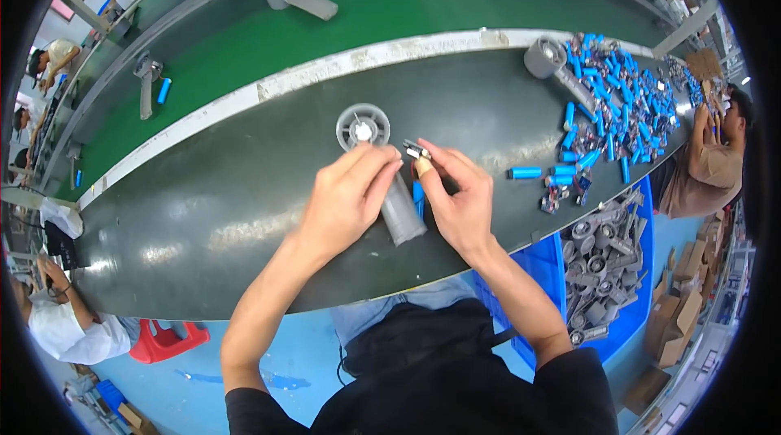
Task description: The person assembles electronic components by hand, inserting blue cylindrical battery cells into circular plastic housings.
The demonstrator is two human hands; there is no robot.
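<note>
The left hand, fingertips together, is lying over the neck of the grey housing, seemingly steadying it on the bench, round end pointing toward eleven o'clock. The right hand is pinching a small metallic part, perhaps for control; blue cells are lying toward two o'clock.

Grey housing, bright blue cylinders, dark green worktop, vivid green belt

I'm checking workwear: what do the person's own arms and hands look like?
Short black sleeves end above bare forearms. The left hand and right hand are ungloved, with no watch or bracelet visible. The right thumb seems to wear a yellowish wrap near its tip.
</note>
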